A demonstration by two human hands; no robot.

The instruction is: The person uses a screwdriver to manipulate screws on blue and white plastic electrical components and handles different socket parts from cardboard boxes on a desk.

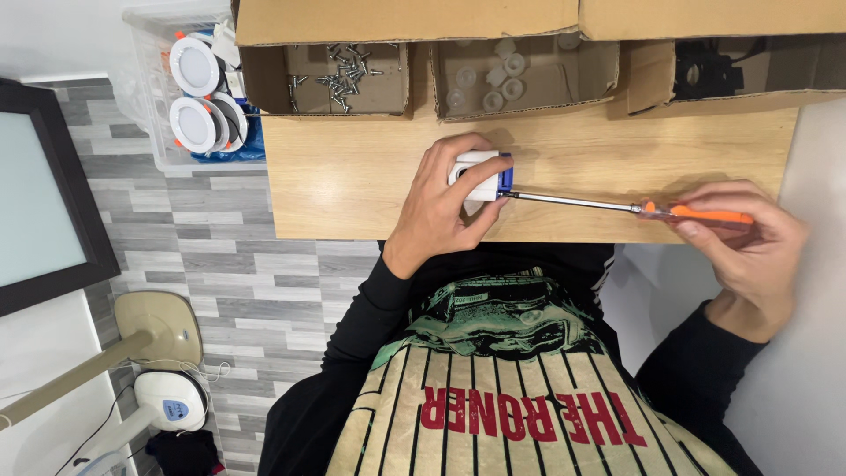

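Note:
My left hand grips a small white plastic part with a blue end and presses it against the wooden table. In my right hand is an orange-handled screwdriver. Its long metal shaft runs left, and the tip meets the blue end of the part.
Open cardboard boxes line the table's far edge: one with several screws, one with clear plastic rings, one with black parts. A clear bin of round white lamps stands at the left. A fan base sits on the floor.

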